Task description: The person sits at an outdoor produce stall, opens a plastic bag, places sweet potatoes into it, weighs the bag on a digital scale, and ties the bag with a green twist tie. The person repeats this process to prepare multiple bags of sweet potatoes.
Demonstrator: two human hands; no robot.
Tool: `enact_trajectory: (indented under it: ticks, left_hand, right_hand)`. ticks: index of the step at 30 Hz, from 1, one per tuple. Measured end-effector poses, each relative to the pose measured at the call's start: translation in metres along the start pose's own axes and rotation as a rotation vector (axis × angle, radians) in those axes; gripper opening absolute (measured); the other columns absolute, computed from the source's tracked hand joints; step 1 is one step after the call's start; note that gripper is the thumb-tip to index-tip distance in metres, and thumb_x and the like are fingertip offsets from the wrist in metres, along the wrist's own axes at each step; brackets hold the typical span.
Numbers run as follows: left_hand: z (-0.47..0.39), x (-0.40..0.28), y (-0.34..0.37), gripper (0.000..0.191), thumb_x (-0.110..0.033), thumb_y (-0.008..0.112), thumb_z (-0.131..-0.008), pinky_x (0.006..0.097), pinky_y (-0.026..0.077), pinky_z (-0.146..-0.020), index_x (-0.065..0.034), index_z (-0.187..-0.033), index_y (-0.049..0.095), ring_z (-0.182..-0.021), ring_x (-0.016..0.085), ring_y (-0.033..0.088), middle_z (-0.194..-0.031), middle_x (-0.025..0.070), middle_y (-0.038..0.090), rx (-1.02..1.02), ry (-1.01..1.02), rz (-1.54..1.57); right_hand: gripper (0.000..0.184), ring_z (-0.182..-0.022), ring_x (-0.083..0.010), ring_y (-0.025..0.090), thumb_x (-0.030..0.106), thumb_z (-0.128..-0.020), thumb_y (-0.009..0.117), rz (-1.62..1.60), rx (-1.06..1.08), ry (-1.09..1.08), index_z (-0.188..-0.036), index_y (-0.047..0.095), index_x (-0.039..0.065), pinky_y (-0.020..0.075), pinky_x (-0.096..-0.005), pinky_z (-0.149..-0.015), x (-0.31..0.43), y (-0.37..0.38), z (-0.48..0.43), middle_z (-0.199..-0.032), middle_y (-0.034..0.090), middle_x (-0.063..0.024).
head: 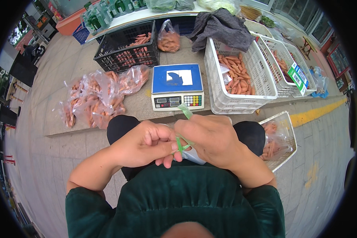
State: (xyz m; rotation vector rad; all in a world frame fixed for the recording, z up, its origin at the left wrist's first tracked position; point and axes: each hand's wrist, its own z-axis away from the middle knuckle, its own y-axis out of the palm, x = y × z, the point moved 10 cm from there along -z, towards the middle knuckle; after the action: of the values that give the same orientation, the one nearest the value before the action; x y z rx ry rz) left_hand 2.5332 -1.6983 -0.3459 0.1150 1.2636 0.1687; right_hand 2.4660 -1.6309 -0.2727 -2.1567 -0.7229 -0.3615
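Note:
My left hand [150,145] pinches a strip of green plastic tape [180,146] between thumb and fingers, above my lap. Against it, my right hand [211,136] is closed on the same strip, and a paler end of it sticks up past the knuckles. The strip forms a small loop or crossing between the hands; whether it is knotted I cannot tell. Just beyond my hands stands a digital scale [177,86] with a blue platform, bearing a white patch. Something pale, partly hidden, lies under my hands.
Clear bags of carrots or sweet potatoes [92,101] lie left of the scale. Behind them stands a black crate [126,50]. White crates [240,102] of the same roots stand right, with a dark cloth [221,28] over one. A low basket [293,139] with bagged roots sits by my right knee.

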Motion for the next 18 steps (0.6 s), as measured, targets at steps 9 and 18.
enact_trajectory:
  ticks: [9,18]
  left_hand:
    - [0.020,-0.016,-0.023,0.011,-0.003,0.069,-0.090,0.0208,0.051,-0.062,0.0022,-0.099,0.066,-0.073,0.010,0.066,-0.092,0.0094,0.070,-0.348,0.312,-0.055]
    - [0.030,-0.036,0.006,0.011,0.006,0.062,-0.090,0.0249,0.056,-0.069,0.0024,-0.099,0.057,-0.089,0.016,0.069,-0.097,0.0104,0.063,-0.132,0.421,-0.272]
  right_hand:
    - [0.009,-0.060,-0.0255,0.060,0.005,-0.085,0.070,-0.219,-0.097,0.256,-0.091,0.063,0.002,0.0474,-0.0331,-0.054,-0.010,0.000,0.014,-0.073,0.059,-0.0088]
    - [0.024,-0.066,-0.0124,0.063,0.001,-0.083,0.069,-0.495,0.005,0.382,-0.106,0.062,0.003,0.0462,-0.0250,-0.054,-0.023,0.010,0.026,-0.109,0.061,-0.0074]
